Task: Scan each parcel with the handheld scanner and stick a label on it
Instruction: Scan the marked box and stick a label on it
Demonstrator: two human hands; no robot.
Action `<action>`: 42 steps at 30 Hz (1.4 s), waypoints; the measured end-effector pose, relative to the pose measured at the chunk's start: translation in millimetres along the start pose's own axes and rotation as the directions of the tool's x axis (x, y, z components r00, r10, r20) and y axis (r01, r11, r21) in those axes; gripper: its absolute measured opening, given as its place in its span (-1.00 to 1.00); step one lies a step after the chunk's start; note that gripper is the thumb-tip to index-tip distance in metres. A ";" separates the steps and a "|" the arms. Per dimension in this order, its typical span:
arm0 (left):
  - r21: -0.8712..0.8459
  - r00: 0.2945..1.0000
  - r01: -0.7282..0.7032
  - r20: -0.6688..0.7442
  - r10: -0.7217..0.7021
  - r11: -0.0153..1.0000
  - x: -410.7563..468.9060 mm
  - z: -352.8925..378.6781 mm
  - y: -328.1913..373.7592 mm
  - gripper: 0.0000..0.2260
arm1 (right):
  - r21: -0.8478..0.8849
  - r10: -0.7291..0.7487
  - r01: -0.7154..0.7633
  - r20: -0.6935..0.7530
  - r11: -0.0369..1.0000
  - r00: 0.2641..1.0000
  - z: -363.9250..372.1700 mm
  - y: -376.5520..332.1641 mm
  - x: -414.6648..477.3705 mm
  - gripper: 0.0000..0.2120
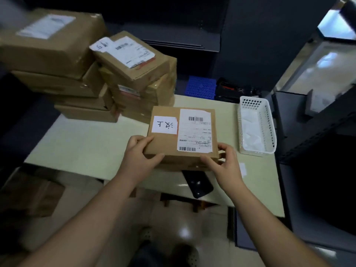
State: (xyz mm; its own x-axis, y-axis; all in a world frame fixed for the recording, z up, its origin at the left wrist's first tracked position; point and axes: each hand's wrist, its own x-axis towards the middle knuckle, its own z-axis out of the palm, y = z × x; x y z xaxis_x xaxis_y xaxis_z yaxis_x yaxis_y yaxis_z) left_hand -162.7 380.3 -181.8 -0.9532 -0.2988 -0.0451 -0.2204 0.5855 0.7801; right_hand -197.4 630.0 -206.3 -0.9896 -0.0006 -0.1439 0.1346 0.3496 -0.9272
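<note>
A flat brown cardboard parcel (165, 143) lies at the middle of the pale table (86, 147). It carries a white shipping label with barcodes (194, 132) and a smaller white handwritten label (165, 125). My left hand (141, 157) grips the parcel's near left corner. My right hand (223, 162) holds its near right corner. A black handheld scanner (198, 184) lies on the table just in front of the parcel, between my wrists, partly hidden under the parcel's edge.
Several stacked brown parcels (107, 74) fill the table's far left. A white perforated basket (257, 126) with white sheets stands at the right. A blue crate (200, 87) and a black device (233, 89) sit behind the table. A small white slip (243, 169) lies near my right hand.
</note>
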 end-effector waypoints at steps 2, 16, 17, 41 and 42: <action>0.017 0.998 0.042 -0.037 -0.041 0.999 -14.3 -22.1 -17.6 -0.46 | -0.025 -0.023 0.024 0.044 0.999 0.999 23.1 -5.8 -9.5 -0.49; 0.482 0.995 -0.081 0.085 0.045 0.872 3.6 -103.1 -135.7 -0.43 | -0.180 0.092 -0.066 0.138 0.982 0.986 155.9 -29.4 -9.9 -0.45; 0.537 0.986 -0.153 0.142 0.090 0.830 7.0 -106.2 -134.7 -0.44 | -0.239 0.093 -0.078 0.050 0.968 0.994 156.6 -30.8 -3.7 -0.45; 0.595 0.866 -0.480 0.441 0.238 0.645 42.3 -102.8 -145.4 -0.35 | -0.230 0.491 -0.475 0.017 0.850 0.871 170.4 -35.3 -32.9 -0.52; 0.609 0.876 -0.470 0.410 0.253 0.639 37.9 -101.4 -143.4 -0.35 | -0.123 0.470 -0.470 -0.033 0.874 0.882 168.4 -34.4 -30.1 -0.60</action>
State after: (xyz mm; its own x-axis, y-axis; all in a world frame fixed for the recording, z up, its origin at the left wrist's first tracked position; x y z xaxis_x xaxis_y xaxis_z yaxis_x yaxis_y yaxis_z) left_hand -146.2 208.7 -232.2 -0.9758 0.1957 -0.0977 0.1812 0.9735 0.1398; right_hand -163.7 460.2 -228.2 -0.8112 0.1945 -0.5516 0.5768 0.4214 -0.6998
